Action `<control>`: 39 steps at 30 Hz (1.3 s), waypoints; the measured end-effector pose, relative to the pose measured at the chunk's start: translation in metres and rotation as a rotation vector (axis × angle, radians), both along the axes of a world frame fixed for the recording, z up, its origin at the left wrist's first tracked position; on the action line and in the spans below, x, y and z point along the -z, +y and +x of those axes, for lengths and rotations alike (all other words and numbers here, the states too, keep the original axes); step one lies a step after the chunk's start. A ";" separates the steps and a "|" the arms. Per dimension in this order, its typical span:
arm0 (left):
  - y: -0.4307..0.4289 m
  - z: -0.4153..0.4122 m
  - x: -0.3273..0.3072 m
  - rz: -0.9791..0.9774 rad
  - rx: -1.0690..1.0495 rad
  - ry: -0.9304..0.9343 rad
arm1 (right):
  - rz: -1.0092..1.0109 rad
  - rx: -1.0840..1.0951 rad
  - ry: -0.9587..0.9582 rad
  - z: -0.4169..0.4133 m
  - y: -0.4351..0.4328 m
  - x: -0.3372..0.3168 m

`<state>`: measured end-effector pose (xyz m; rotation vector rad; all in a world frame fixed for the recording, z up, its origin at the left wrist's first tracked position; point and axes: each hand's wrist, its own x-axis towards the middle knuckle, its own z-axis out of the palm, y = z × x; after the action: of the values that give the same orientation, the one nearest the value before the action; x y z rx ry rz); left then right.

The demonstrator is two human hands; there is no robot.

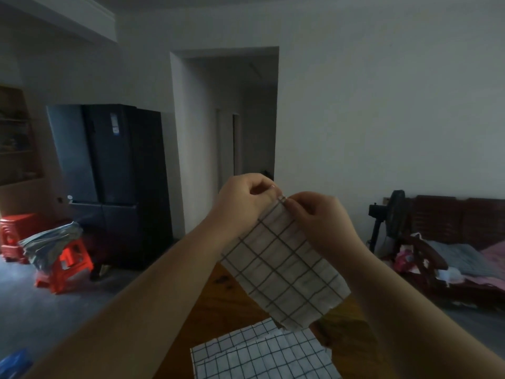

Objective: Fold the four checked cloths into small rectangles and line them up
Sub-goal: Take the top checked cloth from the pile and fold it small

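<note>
Above the brown wooden table (218, 310), left hand (243, 199) and right hand (319, 217) both pinch the top edge of a white dark-checked cloth (284, 269) hanging doubled in mid-air. It looks light, limp and not slippery, best gripped at the corners. More checked cloths (259, 354) lie flat on the table below; dim room, black fridge (117, 181), red plastic stools (68, 263), dark wooden sofa (451, 214).

Bare surface (218, 310) left of centre is open; flat cloths (259, 356) hog the bottom middle and the hanging cloth (284, 266) dangles right above them.
</note>
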<state>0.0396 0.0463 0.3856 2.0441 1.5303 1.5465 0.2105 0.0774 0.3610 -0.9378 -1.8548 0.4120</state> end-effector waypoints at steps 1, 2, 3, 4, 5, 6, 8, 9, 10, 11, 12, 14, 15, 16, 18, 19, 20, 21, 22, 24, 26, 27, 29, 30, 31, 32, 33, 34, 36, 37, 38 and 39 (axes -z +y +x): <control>0.001 -0.001 -0.002 -0.001 -0.009 -0.018 | -0.005 0.018 -0.011 0.004 0.001 0.002; 0.002 -0.002 -0.005 -0.001 -0.018 -0.039 | -0.010 0.033 -0.019 0.008 0.003 0.005; 0.003 -0.004 -0.007 -0.001 -0.027 -0.062 | -0.011 0.047 -0.028 0.012 0.004 0.007; 0.003 -0.006 -0.010 -0.002 -0.035 -0.085 | -0.004 0.059 -0.037 0.015 0.005 0.009; 0.004 -0.008 -0.012 -0.006 -0.039 -0.104 | 0.008 0.071 -0.048 0.019 0.006 0.011; 0.004 -0.011 -0.015 -0.013 -0.044 -0.115 | 0.023 0.085 -0.063 0.022 0.007 0.013; 0.003 -0.016 -0.020 -0.026 -0.067 -0.117 | 0.048 0.113 -0.110 0.027 0.010 0.018; 0.002 -0.020 -0.021 -0.022 -0.082 -0.117 | 0.054 0.120 -0.129 0.029 0.012 0.021; 0.002 -0.024 -0.023 -0.009 -0.092 -0.118 | 0.056 0.124 -0.137 0.031 0.014 0.024; 0.002 -0.027 -0.025 0.004 -0.099 -0.120 | 0.055 0.129 -0.136 0.035 0.017 0.028; 0.002 -0.031 -0.027 0.014 -0.105 -0.122 | 0.054 0.133 -0.131 0.038 0.019 0.032; 0.003 -0.039 -0.028 0.025 -0.102 -0.144 | 0.051 0.145 -0.133 0.043 0.024 0.039; 0.003 -0.043 -0.028 0.028 -0.098 -0.162 | 0.050 0.153 -0.143 0.045 0.026 0.042; 0.003 -0.047 -0.028 0.031 -0.100 -0.177 | 0.048 0.160 -0.152 0.047 0.028 0.045; 0.004 -0.054 -0.027 0.029 -0.118 -0.189 | 0.037 0.174 -0.163 0.050 0.031 0.050; 0.004 -0.057 -0.026 0.027 -0.130 -0.189 | 0.031 0.183 -0.170 0.051 0.033 0.053; 0.004 -0.058 -0.025 0.027 -0.141 -0.191 | 0.031 0.194 -0.179 0.051 0.034 0.055; 0.003 -0.059 -0.025 0.029 -0.149 -0.194 | 0.033 0.208 -0.190 0.052 0.035 0.056; 0.002 -0.059 -0.025 0.032 -0.153 -0.195 | 0.034 0.220 -0.192 0.052 0.036 0.057; 0.000 -0.056 -0.026 0.024 -0.145 -0.157 | 0.033 0.231 -0.158 0.052 0.039 0.058; -0.001 -0.050 -0.026 -0.012 -0.120 -0.061 | 0.042 0.218 -0.109 0.047 0.040 0.053; -0.001 -0.046 -0.025 -0.033 -0.109 -0.005 | 0.049 0.198 -0.084 0.042 0.038 0.049; 0.000 -0.035 -0.022 -0.064 -0.086 0.064 | 0.063 0.133 -0.042 0.030 0.032 0.039; 0.001 -0.030 -0.020 -0.075 -0.071 0.072 | 0.072 0.098 -0.034 0.024 0.028 0.033; 0.002 -0.025 -0.018 -0.082 -0.056 0.077 | 0.076 0.064 -0.033 0.017 0.025 0.028; 0.003 -0.020 -0.016 -0.084 -0.044 0.084 | 0.074 0.033 -0.034 0.011 0.022 0.023; 0.004 -0.015 -0.013 -0.079 -0.035 0.090 | 0.068 0.008 -0.037 0.005 0.020 0.019; 0.005 -0.011 -0.011 -0.070 -0.023 0.092 | 0.066 -0.010 -0.037 -0.001 0.018 0.016; 0.008 -0.004 -0.007 -0.052 0.004 0.090 | 0.074 -0.018 -0.023 -0.008 0.015 0.011; 0.009 -0.002 -0.006 -0.044 0.012 0.090 | 0.080 -0.011 -0.010 -0.010 0.014 0.009; 0.010 -0.001 -0.005 -0.036 0.014 0.089 | 0.081 -0.002 0.006 -0.011 0.014 0.009; 0.011 0.001 -0.004 -0.032 0.014 0.085 | 0.078 0.006 0.020 -0.012 0.014 0.009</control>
<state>0.0401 0.0576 0.3898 2.1233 1.5561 1.4388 0.1988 0.0913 0.3519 -0.8831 -1.8360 0.3422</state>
